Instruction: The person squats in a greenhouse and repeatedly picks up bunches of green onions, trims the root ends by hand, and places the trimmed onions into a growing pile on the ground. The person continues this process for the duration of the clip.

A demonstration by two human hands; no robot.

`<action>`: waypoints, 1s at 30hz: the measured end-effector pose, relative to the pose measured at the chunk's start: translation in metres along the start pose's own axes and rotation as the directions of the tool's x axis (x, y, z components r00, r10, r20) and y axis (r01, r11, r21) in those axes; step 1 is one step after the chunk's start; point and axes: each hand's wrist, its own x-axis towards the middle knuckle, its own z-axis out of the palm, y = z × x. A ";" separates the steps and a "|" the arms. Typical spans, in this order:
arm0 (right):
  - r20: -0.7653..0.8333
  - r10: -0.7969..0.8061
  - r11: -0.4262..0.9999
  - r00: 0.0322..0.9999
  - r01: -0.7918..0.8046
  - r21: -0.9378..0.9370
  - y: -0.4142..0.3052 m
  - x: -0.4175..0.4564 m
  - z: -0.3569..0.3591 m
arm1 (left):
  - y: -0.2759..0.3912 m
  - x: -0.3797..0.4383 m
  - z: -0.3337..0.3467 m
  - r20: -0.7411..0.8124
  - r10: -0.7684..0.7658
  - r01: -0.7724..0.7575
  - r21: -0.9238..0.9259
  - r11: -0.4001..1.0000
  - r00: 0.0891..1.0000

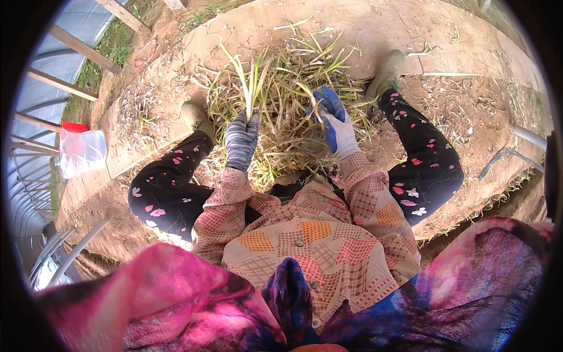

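My left hand point(242, 140), in a grey striped knit glove, grips the pale lower stem of a leafy plant point(249, 90). Its long yellow-green leaves fan out away from me. My right hand point(338, 123) wears a white glove with a blue coating. Between its bent thumb and fingers is a withered stalk point(314, 100) with a yellowish-green leaf at the top. Under and between both hands lies a heap of similar plants point(281, 110), mostly dry and straw-coloured with some green leaves. Roots and bulbs within the heap are hard to make out.
My boots point(389, 72) flank the heap. Brown boards point(343, 20) strewn with dry scraps cover the ground. At left are a clear plastic bag point(83, 154) with a red object point(74, 127) and wooden posts point(83, 48) along plastic sheeting. A grey pipe point(529, 136) juts in at right.
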 end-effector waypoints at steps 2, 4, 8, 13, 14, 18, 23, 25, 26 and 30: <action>0.040 0.046 0.999 0.998 -0.046 0.003 0.003 -0.002 0.001 | 0.000 -0.002 0.011 0.012 0.034 -0.029 -0.286 0.958 0.999; 0.100 0.076 0.995 0.992 -0.068 -0.073 0.004 -0.007 0.005 | 0.027 -0.010 0.007 0.296 -0.132 0.274 -0.515 0.812 0.946; 0.312 -0.087 0.591 0.946 0.301 -0.748 0.010 -0.028 0.033 | 0.044 -0.027 0.013 0.535 -0.113 0.428 -0.511 0.746 0.837; 0.321 -0.033 0.371 0.946 0.310 -0.875 0.005 -0.012 0.024 | 0.004 -0.008 0.012 0.337 -0.133 0.362 -0.846 0.391 0.932; 0.219 -0.106 0.249 0.970 0.239 -0.939 0.006 0.000 0.019 | 0.001 0.002 0.003 0.339 -0.125 0.361 -0.892 0.271 0.932; 0.146 -0.134 -0.241 0.980 0.110 -0.964 -0.002 0.067 -0.005 | -0.017 0.023 -0.016 0.357 -0.026 0.357 -0.923 0.144 0.934; 0.143 0.271 -0.603 0.952 0.283 -0.746 0.018 0.113 0.000 | -0.005 0.002 -0.005 0.358 -0.185 0.401 -0.854 0.331 0.915; 0.134 0.368 -0.655 0.920 0.359 -0.665 0.017 0.115 0.005 | -0.009 -0.002 0.001 0.386 -0.165 0.418 -0.866 0.275 0.908; 0.102 0.368 -0.655 0.924 0.336 -0.677 0.016 0.113 0.005 | -0.011 -0.002 0.000 0.388 -0.184 0.426 -0.861 0.277 0.903; 0.138 0.099 -0.388 0.985 0.166 -0.907 -0.023 0.090 -0.017 | -0.016 0.010 0.005 0.404 -0.218 0.454 -0.843 0.288 0.888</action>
